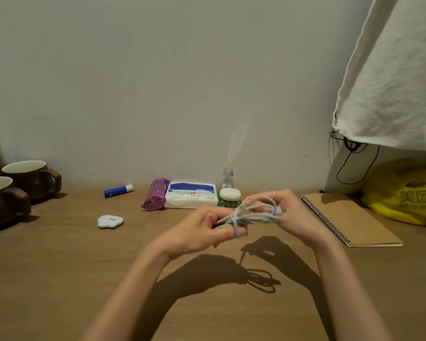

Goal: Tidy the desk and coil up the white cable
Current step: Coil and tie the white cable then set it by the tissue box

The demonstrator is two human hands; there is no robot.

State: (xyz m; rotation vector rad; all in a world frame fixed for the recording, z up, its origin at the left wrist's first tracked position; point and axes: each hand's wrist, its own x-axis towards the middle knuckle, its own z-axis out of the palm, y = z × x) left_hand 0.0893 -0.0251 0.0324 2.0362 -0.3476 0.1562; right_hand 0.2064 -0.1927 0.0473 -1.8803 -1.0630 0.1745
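The white cable [252,212] is bunched into a small bundle of loops, held in the air above the middle of the wooden desk [59,267]. My left hand [202,230] pinches the bundle's left end, and one strand wraps around its thumb. My right hand [290,212] grips the right end, where a plug tip sticks out by the fingers. Both hands are shut on the cable.
Two brown mugs [22,185] stand at the far left. Along the wall lie a blue glue stick [118,190], a purple packet [156,194], a tissue pack [191,195], a small glass bottle [228,178] and a white case [229,194]. A white cloud-shaped item [110,221], a spiral notebook [349,220] and a yellow bag [403,193] are nearby.
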